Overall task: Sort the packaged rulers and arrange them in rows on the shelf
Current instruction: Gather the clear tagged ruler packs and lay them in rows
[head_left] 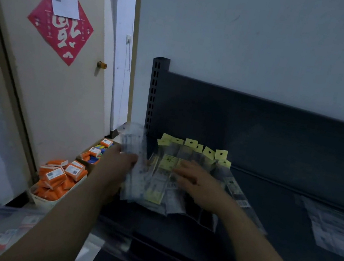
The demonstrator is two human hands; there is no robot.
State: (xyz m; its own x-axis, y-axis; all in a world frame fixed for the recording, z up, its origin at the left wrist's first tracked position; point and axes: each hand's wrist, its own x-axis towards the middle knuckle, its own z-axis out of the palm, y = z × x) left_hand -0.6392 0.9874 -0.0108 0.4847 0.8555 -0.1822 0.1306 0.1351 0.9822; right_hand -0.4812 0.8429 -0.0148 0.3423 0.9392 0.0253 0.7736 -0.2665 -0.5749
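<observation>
Sorting rulers (pixel 181 178) on the shelf (pixel 300 153): my left hand (pixel 120 162) pinches a blurry packet, right hand (pixel 194 181) lies flat and open on the pile. Next I'd guess it needs squaring into a row.

A pile of rulers (pixel 181 178) lies at the left end of the shelf (pixel 266 216), its far ends near the back panel (pixel 280 138). The right hand (pixel 198 185) rests on the pile; the left hand (pixel 119 164) is at its left edge, holding a few packs (pixel 134 144). More packs (pixel 333 227) lie on the shelf well to the right. Left of the shelf, boxes (pixel 59 177) sit on the floor before a door (pixel 50 74).
</observation>
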